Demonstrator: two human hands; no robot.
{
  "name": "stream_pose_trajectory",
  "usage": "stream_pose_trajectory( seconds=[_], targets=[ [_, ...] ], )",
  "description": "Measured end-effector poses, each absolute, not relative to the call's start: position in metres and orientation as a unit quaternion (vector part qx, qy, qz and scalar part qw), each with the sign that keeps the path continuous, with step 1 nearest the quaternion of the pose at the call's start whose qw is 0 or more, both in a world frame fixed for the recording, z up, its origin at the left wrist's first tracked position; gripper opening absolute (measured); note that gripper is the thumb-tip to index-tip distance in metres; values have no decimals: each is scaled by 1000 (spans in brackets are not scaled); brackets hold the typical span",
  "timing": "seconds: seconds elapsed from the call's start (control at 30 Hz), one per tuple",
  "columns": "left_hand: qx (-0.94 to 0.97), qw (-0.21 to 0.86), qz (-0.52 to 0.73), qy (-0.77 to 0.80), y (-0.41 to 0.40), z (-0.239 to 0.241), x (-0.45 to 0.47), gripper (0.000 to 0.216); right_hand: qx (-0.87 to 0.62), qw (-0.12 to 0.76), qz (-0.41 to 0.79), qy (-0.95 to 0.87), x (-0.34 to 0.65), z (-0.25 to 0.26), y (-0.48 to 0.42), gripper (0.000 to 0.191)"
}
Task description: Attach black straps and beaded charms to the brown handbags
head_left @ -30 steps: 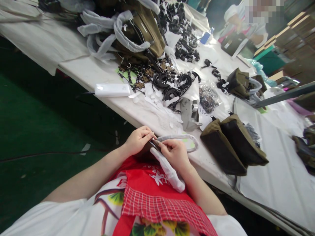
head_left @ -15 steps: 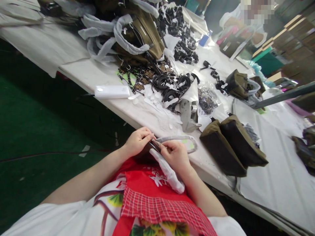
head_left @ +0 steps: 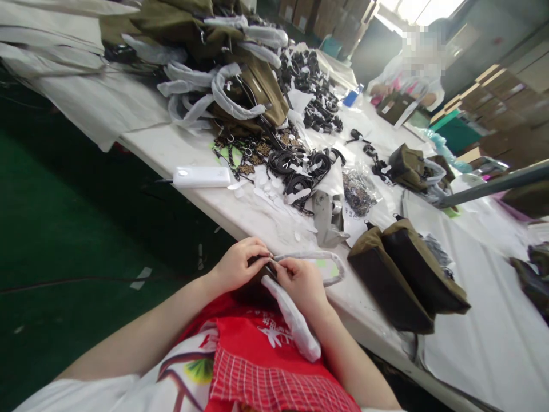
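My left grip (head_left: 241, 266) is pinching the opening edge of a dark handbag (head_left: 255, 289), thumb and fingers closed on it; my right grip (head_left: 302, 283) is pinching the same edge just beside. The bag is sitting before my red apron (head_left: 240, 332), at the near border of the white tabletop (head_left: 218, 209). One wrapped handle (head_left: 295, 323) is hanging over the apron. Coiled black straps (head_left: 295, 171) are lying beyond; two olive-and-black bags (head_left: 405, 274) are resting rightward.

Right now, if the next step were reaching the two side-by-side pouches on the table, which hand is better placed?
Probably the right hand: it is nearer the pouches, while the left hand is farther off. Both pinch the dark bag, though.
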State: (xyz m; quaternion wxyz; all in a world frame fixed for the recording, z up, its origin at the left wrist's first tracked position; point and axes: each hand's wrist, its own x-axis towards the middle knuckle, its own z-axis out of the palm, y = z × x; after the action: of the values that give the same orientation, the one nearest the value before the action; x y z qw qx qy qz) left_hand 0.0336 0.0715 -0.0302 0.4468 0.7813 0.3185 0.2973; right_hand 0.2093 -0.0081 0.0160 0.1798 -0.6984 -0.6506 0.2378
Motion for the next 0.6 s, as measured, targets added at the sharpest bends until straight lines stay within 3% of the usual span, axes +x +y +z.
stream_pose_trajectory(
  seconds=[0.27,0.37,0.6],
  targets=[
    [804,369,328,331,74,-29,30,20,-661,95,64,-742,214,5,-7,23],
    [773,375,370,354,78,-18,27,21,-670,156,80,-721,216,-7,-4,23],
    [733,412,406,358,91,2,28,21,-591,315,265,-694,208,-32,12,30]
  ],
)
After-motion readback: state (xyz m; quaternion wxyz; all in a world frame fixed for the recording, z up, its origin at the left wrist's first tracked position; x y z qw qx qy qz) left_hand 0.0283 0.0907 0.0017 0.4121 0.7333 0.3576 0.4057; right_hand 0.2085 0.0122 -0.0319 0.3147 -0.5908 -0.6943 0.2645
